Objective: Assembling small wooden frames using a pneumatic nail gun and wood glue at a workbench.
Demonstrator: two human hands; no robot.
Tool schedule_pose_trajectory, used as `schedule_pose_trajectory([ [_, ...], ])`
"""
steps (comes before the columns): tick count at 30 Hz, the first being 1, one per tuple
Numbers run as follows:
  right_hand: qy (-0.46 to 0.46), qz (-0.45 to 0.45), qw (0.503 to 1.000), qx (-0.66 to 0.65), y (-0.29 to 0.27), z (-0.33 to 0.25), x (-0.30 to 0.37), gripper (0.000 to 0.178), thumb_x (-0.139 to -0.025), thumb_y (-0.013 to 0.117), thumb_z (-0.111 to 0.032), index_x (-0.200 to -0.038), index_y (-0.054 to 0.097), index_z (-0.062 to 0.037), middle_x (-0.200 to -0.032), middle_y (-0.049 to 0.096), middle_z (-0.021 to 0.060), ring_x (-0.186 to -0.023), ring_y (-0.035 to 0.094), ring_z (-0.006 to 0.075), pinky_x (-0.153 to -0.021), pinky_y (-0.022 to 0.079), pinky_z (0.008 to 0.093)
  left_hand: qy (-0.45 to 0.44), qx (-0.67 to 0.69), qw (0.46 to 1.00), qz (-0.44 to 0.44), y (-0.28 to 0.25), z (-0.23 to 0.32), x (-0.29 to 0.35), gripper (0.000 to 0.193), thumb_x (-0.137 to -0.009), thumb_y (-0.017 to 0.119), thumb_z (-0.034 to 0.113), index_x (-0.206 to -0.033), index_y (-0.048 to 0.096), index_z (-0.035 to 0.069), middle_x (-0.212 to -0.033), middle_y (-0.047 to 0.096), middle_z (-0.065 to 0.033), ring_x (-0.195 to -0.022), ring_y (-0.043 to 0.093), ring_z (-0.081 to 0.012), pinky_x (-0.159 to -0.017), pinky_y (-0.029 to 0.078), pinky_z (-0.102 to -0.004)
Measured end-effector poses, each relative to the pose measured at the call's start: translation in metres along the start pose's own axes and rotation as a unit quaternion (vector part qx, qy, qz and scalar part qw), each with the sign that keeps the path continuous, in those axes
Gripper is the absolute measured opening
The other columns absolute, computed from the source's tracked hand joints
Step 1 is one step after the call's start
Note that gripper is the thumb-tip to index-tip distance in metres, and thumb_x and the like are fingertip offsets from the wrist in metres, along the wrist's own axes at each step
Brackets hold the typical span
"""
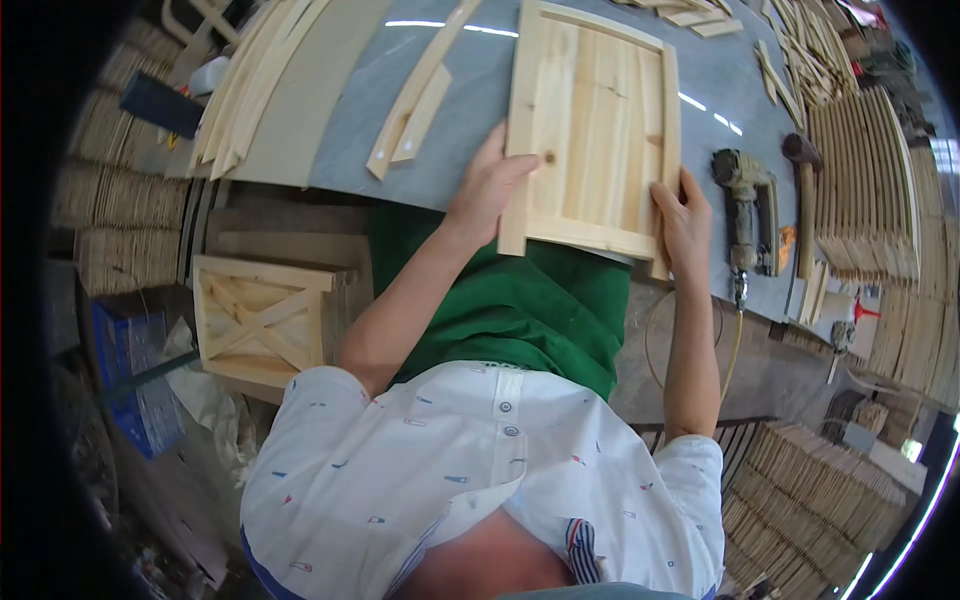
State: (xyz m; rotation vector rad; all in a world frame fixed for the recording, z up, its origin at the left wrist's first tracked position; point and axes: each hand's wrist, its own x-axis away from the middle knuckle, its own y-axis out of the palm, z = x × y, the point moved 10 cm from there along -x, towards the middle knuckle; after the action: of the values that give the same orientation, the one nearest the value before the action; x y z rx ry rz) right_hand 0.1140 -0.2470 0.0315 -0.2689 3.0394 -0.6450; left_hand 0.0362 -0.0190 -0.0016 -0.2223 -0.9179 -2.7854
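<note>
Left hand [487,190] and right hand [686,225], in the head view, were both grasping a framed wooden panel [595,120] by its two long sides, the left one with its thumb upon the front face. This panel was in the middle, over the grey surface [365,150], and its near end reached past the near edge. To the left were two wooden slats [424,112]. On the right, a nail gun [742,210] lay near a hammer [806,215].
</note>
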Motion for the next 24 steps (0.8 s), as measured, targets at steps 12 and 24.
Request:
schedule_pose_trajectory([
  [12, -0.139, 0.155, 0.969, 0.134, 0.01, -0.019, -0.016, 0.037, -0.076, 0.056, -0.014, -0.107, 0.056, 0.0061, -0.099, 0.057, 0.0271, -0.102, 0.049, 0.0419, -0.09, 0.04, 0.0452, 0.181, -0.319, 0.929, 0.044, -0.001, 0.055, 0.046, 0.055, -0.086, 0.05, -0.001, -0.138, 0.033, -0.006, -0.141, 0.039, -0.0141, -0.132, 0.034, -0.0213, -0.109, 0.025, -0.0319],
  [24, -0.134, 0.055, 0.974, 0.175, 0.019, -0.01, -0.02, 0.046, -0.082, 0.057, -0.012, -0.123, 0.049, 0.0073, -0.118, 0.051, 0.0222, -0.108, 0.049, 0.0348, -0.096, 0.038, 0.0384, 0.211, -0.645, 0.694, 0.243, -0.114, 0.145, 0.103, 0.058, -0.075, 0.066, 0.008, -0.13, 0.046, 0.004, -0.131, 0.047, -0.0159, -0.123, 0.043, -0.0299, -0.104, 0.033, -0.0364],
])
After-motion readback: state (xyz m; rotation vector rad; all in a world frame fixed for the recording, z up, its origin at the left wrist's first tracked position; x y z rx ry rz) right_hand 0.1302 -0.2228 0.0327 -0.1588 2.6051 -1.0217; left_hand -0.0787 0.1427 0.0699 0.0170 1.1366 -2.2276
